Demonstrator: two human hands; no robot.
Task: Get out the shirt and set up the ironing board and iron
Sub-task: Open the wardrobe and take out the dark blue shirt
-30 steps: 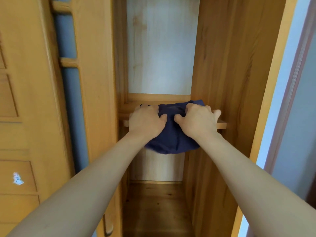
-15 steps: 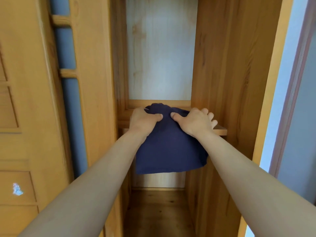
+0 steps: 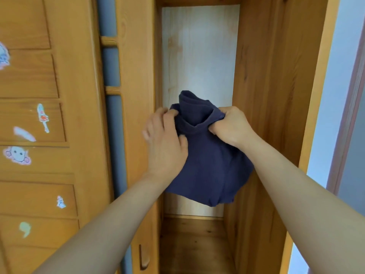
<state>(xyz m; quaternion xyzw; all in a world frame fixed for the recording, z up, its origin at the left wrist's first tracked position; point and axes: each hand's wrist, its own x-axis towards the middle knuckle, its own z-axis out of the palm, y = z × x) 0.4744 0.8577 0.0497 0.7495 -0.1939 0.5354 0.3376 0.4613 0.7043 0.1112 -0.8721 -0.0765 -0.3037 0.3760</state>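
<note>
Shirt: my navy shirt hangs at the centre of the frame, bunched, its collar standing up at the top and its hem drooping toward lower centre, in front of the open wardrobe compartment.
Change: half a second ago it lay draped over the edge of the shelf with my hands pressing on it; now it is lifted clear and touches no wood that I can see, and the shelf itself has dropped out of sight behind the cloth.
Left hand: my left hand is closed on the cloth just left of the collar, fingers curled into the fabric; its outer edge is blurred, so it is moving.
Right hand: my right hand is clenched tight on the fabric right of the collar, knuckles up.
Wardrobe: pale back panel at upper centre, wooden floor of the lower compartment at the bottom of the frame, bare as far as I can see.
Surroundings: a wooden door with stickers fills the left of the frame; a pale wall runs down the right.
Meaning for the task: I judge the shirt is out, so the first part is nearly done. Neither ironing board nor iron is in view, so that part is not yet begun.
Risk: the loose hem could snag on the compartment edge as I draw back.
</note>
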